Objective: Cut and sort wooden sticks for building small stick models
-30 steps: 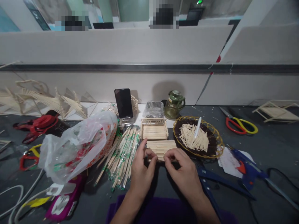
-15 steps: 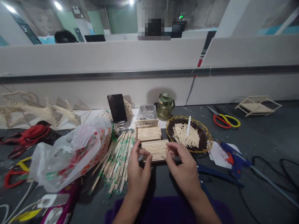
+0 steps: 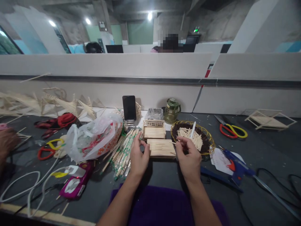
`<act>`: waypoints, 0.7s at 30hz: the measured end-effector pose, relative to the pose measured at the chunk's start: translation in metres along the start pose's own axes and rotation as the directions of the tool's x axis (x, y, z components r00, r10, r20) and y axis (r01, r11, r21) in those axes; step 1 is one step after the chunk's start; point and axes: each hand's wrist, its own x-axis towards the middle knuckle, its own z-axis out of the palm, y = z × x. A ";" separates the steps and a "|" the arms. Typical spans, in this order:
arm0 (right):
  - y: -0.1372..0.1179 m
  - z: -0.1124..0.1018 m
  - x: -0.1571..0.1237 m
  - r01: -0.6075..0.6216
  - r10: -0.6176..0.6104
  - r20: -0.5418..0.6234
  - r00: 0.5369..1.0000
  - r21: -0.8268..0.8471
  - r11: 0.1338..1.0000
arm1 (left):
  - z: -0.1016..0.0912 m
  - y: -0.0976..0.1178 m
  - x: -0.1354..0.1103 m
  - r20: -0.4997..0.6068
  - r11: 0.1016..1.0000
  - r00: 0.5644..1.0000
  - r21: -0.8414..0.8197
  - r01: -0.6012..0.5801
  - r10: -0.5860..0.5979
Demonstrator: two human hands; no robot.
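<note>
My left hand [image 3: 138, 157] is beside the left edge of a flat panel of pale wooden sticks [image 3: 162, 148], thumb and fingers apart, with nothing visible between them. At the panel's right end, my right hand [image 3: 189, 153] pinches a short wooden stick [image 3: 173, 143], its tip pointing left over the panel. Directly behind the panel stands a small stick-built piece with a railing [image 3: 154, 131]. A yellow-rimmed basket [image 3: 213, 142] to the right holds a pile of short sticks [image 3: 191, 136] and a white pen-like tool [image 3: 193, 129].
Wrapped chopsticks [image 3: 125, 150] and a plastic bag [image 3: 94, 135] lie left. A blue glue gun [image 3: 237, 166], its cable and scissors [image 3: 232, 130] are right. A phone [image 3: 129, 108] and green jug [image 3: 172, 111] stand behind. Another person's hand [image 3: 8, 141] is at far left.
The view has shifted, bringing another person's hand in at left. My right hand has moved off the panel's top to its right end, still pinching a short stick.
</note>
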 end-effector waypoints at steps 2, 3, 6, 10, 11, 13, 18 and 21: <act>0.005 0.003 0.001 0.012 -0.011 -0.007 1.000 0.013 1.000 | -0.001 -0.001 -0.001 0.013 1.000 1.000 0.008 -0.011 0.011; 0.008 0.005 0.002 0.016 -0.016 -0.012 1.000 0.014 1.000 | -0.001 -0.001 -0.001 0.025 1.000 1.000 0.016 -0.019 0.019; 0.015 0.009 0.003 0.008 -0.008 -0.019 1.000 -0.002 1.000 | 0.000 -0.001 -0.002 0.031 0.997 0.998 0.054 -0.059 0.057; 0.017 0.010 0.003 -0.003 0.003 -0.002 1.000 0.001 1.000 | 0.001 -0.002 -0.003 0.013 0.992 0.995 0.080 -0.099 0.099; 0.017 0.010 0.002 -0.012 0.012 0.004 1.000 0.007 1.000 | 0.001 -0.002 -0.003 0.010 0.991 0.995 0.083 -0.104 0.104; 0.016 0.010 0.001 -0.036 0.036 0.020 0.999 0.013 0.999 | 0.002 -0.003 -0.003 0.009 0.989 0.993 0.088 -0.117 0.117; 0.013 0.015 -0.003 0.014 -0.014 0.028 1.000 0.026 1.000 | 0.001 -0.007 -0.004 0.003 0.987 0.990 0.081 -0.142 0.142; 0.014 0.016 -0.002 0.038 -0.039 0.019 0.999 0.026 0.999 | 0.001 -0.011 -0.004 -0.009 0.989 0.992 0.069 -0.128 0.129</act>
